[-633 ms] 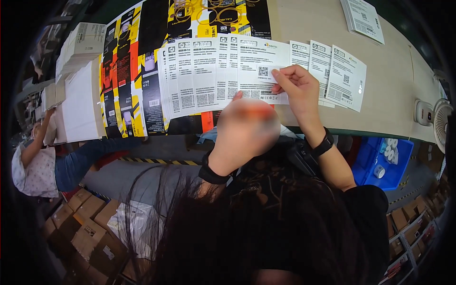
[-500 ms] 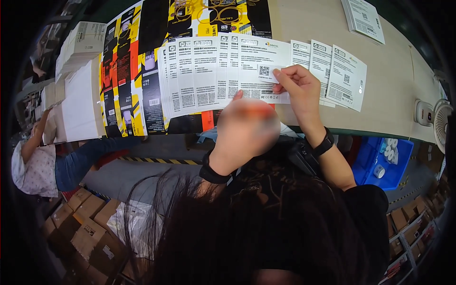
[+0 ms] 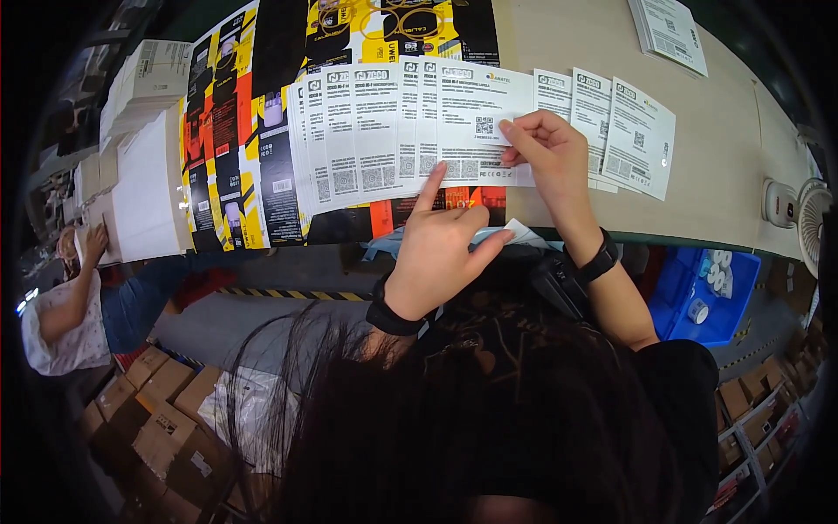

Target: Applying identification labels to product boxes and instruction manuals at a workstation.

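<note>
White printed cards lie overlapped in a fanned row on the table. My left hand (image 3: 441, 253) rests at the row's near edge, index finger stretched onto the lower left of a card (image 3: 463, 105) in the middle, thumb out to the side. Its other fingers are partly folded, with nothing seen in them. My right hand (image 3: 550, 157) is over that card's right side, fingers curled and thumb against the right edge of a small white label (image 3: 484, 127) with a square code. The label looks flat against the card; its pinched edge is partly hidden. Further cards (image 3: 642, 140) lie right of my right hand.
Black, yellow and red printed sheets (image 3: 223, 131) lie under the row, with rubber bands (image 3: 419, 23) on top. Card stacks (image 3: 157, 74) stand left, another (image 3: 668, 35) far right. A small fan (image 3: 813, 218) is right; a blue bin (image 3: 707, 297) sits below. Another person works left.
My right hand has brought the label down from a slight tilt against the card and straightened it. My left hand has moved slightly, index finger now stretched over the card's edge.
</note>
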`<state>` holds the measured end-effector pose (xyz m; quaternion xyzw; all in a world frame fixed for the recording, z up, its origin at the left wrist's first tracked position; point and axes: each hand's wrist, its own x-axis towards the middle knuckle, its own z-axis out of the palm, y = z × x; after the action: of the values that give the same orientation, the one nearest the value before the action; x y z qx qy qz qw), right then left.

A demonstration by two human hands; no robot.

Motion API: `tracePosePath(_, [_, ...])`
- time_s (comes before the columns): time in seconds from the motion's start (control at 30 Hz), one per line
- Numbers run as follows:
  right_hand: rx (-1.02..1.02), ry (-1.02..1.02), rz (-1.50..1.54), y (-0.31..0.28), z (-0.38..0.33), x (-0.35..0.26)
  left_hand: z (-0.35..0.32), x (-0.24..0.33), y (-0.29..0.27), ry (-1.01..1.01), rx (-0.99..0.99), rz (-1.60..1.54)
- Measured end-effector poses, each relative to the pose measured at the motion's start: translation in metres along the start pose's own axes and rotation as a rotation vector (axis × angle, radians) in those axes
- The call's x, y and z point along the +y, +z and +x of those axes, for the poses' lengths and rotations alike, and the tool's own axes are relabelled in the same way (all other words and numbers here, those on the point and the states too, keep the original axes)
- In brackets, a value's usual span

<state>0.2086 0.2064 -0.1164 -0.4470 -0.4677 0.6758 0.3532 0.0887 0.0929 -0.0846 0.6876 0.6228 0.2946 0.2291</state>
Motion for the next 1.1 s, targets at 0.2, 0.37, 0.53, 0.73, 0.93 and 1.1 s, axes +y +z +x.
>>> tracePosePath(0.2, [-0.015, 0.005, -0.088, 0.001, 0.003, 0.000, 0.000, 0.000, 0.000, -0.006, -0.020, 0.007])
tracePosePath(0.37, [-0.053, 0.005, -0.190, 0.000, 0.006, 0.001, 0.001, 0.000, 0.000, -0.018, -0.034, 0.008])
tracePosePath(0.53, [-0.051, 0.014, -0.309, 0.004, 0.003, -0.005, 0.001, 0.000, 0.000, -0.017, -0.010, 0.006])
tracePosePath(0.73, [-0.029, -0.053, -0.386, -0.003, 0.000, -0.006, 0.000, 0.002, -0.001, -0.030, -0.022, 0.021])
tracePosePath(0.93, [-0.256, -0.848, -0.885, -0.001, -0.017, -0.016, 0.000, -0.002, 0.005, 0.005, 0.006, 0.057])
tracePosePath(1.1, [-0.484, -0.699, -1.232, -0.009, -0.020, -0.007, -0.002, -0.004, 0.009, 0.055, 0.075, 0.059])
